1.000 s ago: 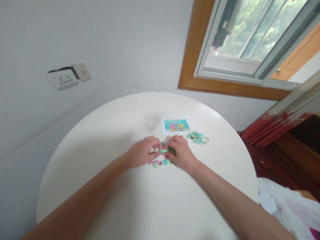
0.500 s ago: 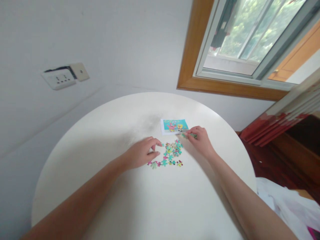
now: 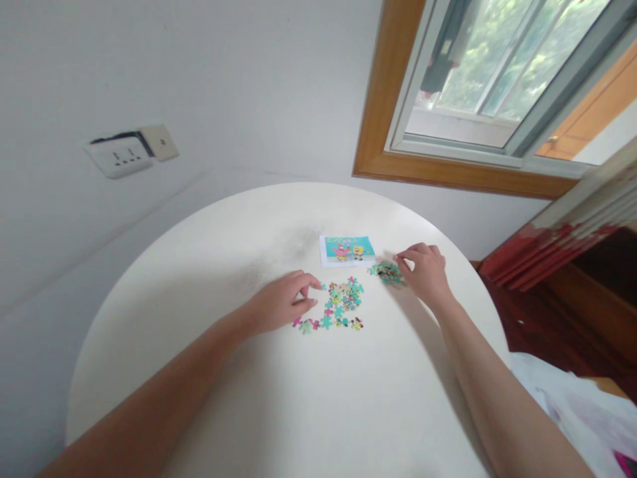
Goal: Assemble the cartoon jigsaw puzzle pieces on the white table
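Note:
Small jigsaw puzzle pieces (image 3: pixel 351 295) in teal, pink and yellow lie loosely grouped on the white round table (image 3: pixel 318 398). My left hand (image 3: pixel 288 300) rests at the left side of this group, thumb and forefinger apart, the forefinger's tip close by a small teal piece (image 3: pixel 323 287). Over on the right, a heaped pile of puzzle pieces (image 3: pixel 387 271) sits below the fingers of my right hand (image 3: pixel 423 269). Thumb and forefinger of that hand come together at the pile's edge; whatever may be between them is too small to make out.
A picture card (image 3: pixel 348 250) with two cartoon figures, pink and yellow, lies behind the pieces. Past the table's far edge stand a wall with a socket (image 3: pixel 122 157) and a wood-framed window (image 3: pixel 371 159). White plastic (image 3: pixel 562 411) lies at the lower right.
My right hand has moved right, away from the card's lower corner, uncovering more of the piece pile. My left hand stays almost where it was.

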Action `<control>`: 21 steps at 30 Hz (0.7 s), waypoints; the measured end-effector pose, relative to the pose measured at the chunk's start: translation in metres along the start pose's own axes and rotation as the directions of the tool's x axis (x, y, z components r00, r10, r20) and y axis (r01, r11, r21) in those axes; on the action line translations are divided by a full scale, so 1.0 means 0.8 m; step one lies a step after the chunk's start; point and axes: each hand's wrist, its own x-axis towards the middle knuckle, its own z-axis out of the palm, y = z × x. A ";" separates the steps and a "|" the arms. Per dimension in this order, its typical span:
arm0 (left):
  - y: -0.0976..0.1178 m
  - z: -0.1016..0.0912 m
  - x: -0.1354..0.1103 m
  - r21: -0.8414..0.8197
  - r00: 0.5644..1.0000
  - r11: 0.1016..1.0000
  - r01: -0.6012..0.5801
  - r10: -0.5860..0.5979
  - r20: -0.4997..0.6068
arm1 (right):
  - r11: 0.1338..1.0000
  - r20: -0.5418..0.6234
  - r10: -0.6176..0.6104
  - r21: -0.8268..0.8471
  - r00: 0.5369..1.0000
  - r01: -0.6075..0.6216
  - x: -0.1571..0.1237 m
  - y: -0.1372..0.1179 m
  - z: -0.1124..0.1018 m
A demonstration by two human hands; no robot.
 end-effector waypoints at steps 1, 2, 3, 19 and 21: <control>0.000 0.000 0.000 -0.005 1.000 1.000 0.001 -0.001 -0.003 | 0.998 -0.009 -0.039 0.047 0.999 0.040 -0.001 -0.008 -0.001; 0.000 0.001 0.001 -0.010 1.000 1.000 0.002 -0.002 -0.005 | 0.990 -0.012 -0.093 0.109 0.996 0.094 -0.004 -0.018 -0.003; -0.001 0.001 0.001 -0.015 1.000 1.000 0.002 -0.003 -0.007 | 0.968 0.005 -0.176 0.185 0.984 0.172 -0.008 -0.031 -0.003; -0.013 -0.009 0.005 -0.275 0.997 0.960 0.050 -0.030 0.076 | 0.780 0.224 -0.570 0.450 0.791 0.435 -0.085 -0.161 0.010; -0.013 -0.008 0.005 -0.274 0.997 0.961 0.048 -0.028 0.079 | 0.775 0.213 -0.556 0.482 0.803 0.408 -0.085 -0.162 0.010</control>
